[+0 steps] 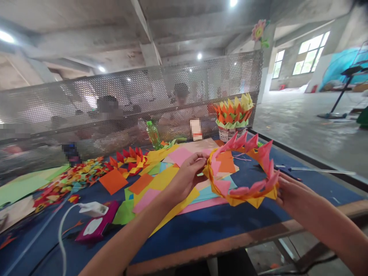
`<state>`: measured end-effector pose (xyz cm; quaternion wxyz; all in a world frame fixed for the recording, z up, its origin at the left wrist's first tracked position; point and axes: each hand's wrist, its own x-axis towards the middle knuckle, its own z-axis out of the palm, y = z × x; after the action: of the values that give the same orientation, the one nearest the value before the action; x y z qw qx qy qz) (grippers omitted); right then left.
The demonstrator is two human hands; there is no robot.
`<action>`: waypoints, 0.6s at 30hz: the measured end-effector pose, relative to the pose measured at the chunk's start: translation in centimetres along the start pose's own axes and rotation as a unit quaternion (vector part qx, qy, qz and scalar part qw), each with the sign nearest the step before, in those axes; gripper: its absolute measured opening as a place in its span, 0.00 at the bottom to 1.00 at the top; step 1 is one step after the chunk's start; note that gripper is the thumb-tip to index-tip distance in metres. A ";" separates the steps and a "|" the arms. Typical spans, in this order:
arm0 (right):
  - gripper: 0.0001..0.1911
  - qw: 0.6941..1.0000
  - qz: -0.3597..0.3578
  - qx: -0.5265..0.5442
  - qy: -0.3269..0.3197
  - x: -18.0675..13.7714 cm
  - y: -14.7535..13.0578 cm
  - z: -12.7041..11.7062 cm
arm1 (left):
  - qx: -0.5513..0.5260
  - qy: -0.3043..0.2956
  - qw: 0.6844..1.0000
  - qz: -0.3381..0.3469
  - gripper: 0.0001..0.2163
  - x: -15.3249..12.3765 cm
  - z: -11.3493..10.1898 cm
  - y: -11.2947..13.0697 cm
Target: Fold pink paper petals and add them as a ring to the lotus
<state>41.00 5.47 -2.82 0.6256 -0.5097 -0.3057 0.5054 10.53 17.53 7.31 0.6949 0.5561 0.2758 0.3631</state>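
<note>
Since our left hand (191, 172) and right hand (293, 196) grip opposite sides of this pink-and-yellow folded-paper ring (243, 195), we might buckle it by squeezing unevenly

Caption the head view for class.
Left hand and right hand hold a pink and yellow paper ring over a blue tabletop.

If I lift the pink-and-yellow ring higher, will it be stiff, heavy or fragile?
The ring is probably light, since it looks made of folded paper. It likely has some springy stiffness: its loop stands open between the left hand and right hand. Its pink points look thin and would probably crease if pressed.
</note>
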 end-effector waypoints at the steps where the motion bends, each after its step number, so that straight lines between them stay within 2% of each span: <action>1: 0.24 1.000 -0.011 0.009 0.005 -0.3 -0.3 0.2 | -0.002 -0.004 1.000 0.002 0.13 0.2 0.0 0.1; 5: 0.29 0.998 -0.047 0.027 0.022 -1.1 -1.2 0.7 | -0.012 -0.023 1.000 0.004 0.13 0.5 -0.2 0.7; 12: 0.30 0.995 -0.096 0.001 0.023 -1.1 -1.9 0.5 | 0.037 -0.066 0.996 0.046 0.24 2.2 -0.8 1.7; 15: 0.30 0.992 -0.124 -0.016 0.009 -0.4 -4.3 0.7 | 0.056 -0.060 0.993 0.082 0.23 4.2 -0.3 2.5; 18: 0.34 0.986 -0.162 -0.041 -0.011 1.1 -9.0 1.0 | 0.072 -0.050 0.988 0.125 0.23 7.3 0.5 4.7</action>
<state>43.31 7.12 5.86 0.6747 -0.4727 -0.4117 0.3898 14.27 23.66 12.15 0.6153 0.6519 0.1949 0.3982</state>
